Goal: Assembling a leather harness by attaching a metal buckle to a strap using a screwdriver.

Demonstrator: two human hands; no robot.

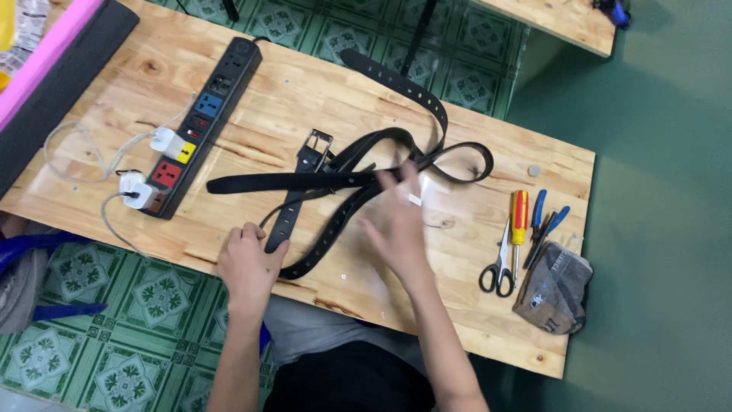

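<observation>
Bare forearms, no sleeves; dark trousers, grey shirt hem.

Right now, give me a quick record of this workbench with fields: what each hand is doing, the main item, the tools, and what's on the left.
surface: wooden table over green patterned floor tiles
main item: black belts, tangled and crossing, one metal buckle
left hand: left hand, closed on a belt strap at the near table edge
right hand: right hand, blurred, fingers spread over the crossing straps
tools on right: scissors, red and yellow screwdriver, blue-handled pliers, grey gloves
on left: black power strip with white plugs
</observation>
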